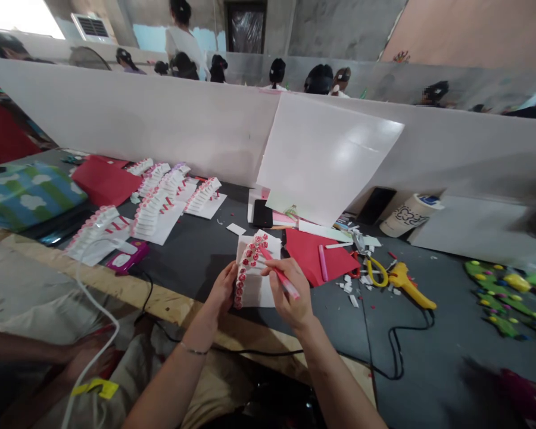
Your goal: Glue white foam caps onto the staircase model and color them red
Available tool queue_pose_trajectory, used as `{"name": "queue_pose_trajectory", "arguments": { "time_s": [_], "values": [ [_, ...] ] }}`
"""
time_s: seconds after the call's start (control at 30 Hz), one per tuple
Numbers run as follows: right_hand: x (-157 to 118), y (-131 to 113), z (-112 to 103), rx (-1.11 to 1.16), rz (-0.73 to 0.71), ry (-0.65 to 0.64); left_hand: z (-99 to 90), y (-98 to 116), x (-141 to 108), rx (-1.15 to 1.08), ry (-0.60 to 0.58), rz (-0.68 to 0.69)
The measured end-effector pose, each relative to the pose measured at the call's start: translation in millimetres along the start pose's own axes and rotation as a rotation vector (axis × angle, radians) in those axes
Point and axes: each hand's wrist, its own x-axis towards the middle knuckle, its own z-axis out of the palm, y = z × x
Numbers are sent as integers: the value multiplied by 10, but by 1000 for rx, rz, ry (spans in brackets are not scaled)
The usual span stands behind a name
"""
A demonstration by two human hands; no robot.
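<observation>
A white card (pixel 261 289) lies near the table's front edge, bearing a curved row of white strips topped with red and pink rosettes (pixel 242 277). My left hand (pixel 224 288) has its fingers closed on the card's left edge. In my right hand (pixel 291 293) is a pink marker (pixel 286 282), its tip touching or close to the rosettes near the top of the row. Similar cards with rosette rows (pixel 148 215) lie to the left. A second pink marker (pixel 323 263) rests on red paper (pixel 301 253) to the right.
Yellow glue gun (pixel 408 286) with a black cord, scissors (pixel 377 273) and paper scraps sit right. A black phone (pixel 262 213) is behind the card. Purple box (pixel 128 256) and white cable (pixel 96 298) are left. A white partition (pixel 183 128) spans the back; other people are beyond it.
</observation>
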Motion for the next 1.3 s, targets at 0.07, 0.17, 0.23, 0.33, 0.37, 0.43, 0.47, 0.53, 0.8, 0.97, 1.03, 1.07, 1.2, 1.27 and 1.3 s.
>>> {"name": "queue_pose_trajectory", "arguments": {
  "time_s": [0.07,0.17,0.23,0.33,0.37,0.43,0.47,0.53,0.8,0.97,1.03,1.07,1.2,1.27,1.3],
  "values": [
    [6,-5,-1,-9,0,13,7,11,-10,1,8,-3],
    [20,-3,3,-8,-7,18,9,17,-15,0,9,-13],
    [27,2,7,1,-7,20,6,16,-13,-4,6,-14],
    [30,8,8,11,-12,13,1,9,-7,-16,14,3],
    [28,8,6,14,-16,7,0,7,-6,-16,16,5],
    [23,6,1,16,-22,0,0,5,-4,-10,20,1],
    [21,5,-1,16,-22,-1,2,5,-4,-9,24,-3],
    [17,5,-1,11,-17,-5,6,6,-6,-15,40,-6],
    [-85,64,3,4,29,-31,-8,-26,34,7,10,-26],
    [-175,105,-29,-39,30,-2,21,-7,74,8,16,-50],
    [-173,124,-24,-55,26,31,46,27,88,13,0,-64],
    [-163,135,-18,-57,16,46,59,46,98,16,-4,-67],
    [-105,189,24,-58,-13,91,112,97,164,29,-2,-74],
    [-85,226,48,-65,13,105,131,101,199,30,11,-79],
    [-80,246,59,-65,29,106,136,98,215,34,19,-83]
  ]
}}
